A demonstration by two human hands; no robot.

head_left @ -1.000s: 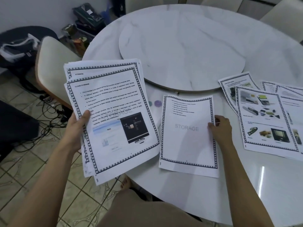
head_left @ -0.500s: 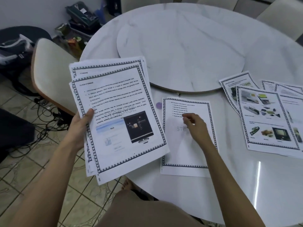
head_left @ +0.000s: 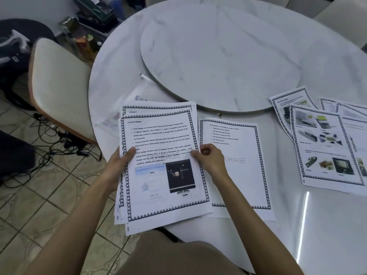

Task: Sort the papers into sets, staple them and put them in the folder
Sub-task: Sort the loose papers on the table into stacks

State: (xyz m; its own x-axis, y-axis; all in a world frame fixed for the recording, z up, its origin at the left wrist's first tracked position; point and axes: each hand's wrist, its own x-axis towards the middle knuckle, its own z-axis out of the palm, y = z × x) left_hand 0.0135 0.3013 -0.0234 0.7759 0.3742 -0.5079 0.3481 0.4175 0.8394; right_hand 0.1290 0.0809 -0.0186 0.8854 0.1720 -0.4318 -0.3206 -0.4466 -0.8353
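Item: stack of white printed sheets, held at the near edge of the round white marble desk, lower part overhanging the rim above the person's lap; top sheet has a black-and-white chequered border, the heading "CLOUD STORAGE", bulleted lines of text, a pale grey "STORAGE" watermark, and two pictures low down (a light blue screen panel and a dark monitor); sheets beneath sit slightly out of line, one showing the heading "STORAGE" at its top.

Hands: left hand grips the stack's left edge, thumb on top, fingers hidden beneath; right hand pinches the right edge, thumb on the top sheet, fingers curled.

Also on the desk: white bordered sheet just right of the stack, flat, partly under it, with a short bulleted list and the same watermark; fan of white picture pages well to the right, overlapping, with small colour photographs of devices; clear plastic folder behind and left of the stack, flat, partly covered by it; raised round white marble turntable at the centre.

Surroundings: cream chair with brown edge left of the desk; black cables on the tiled floor.
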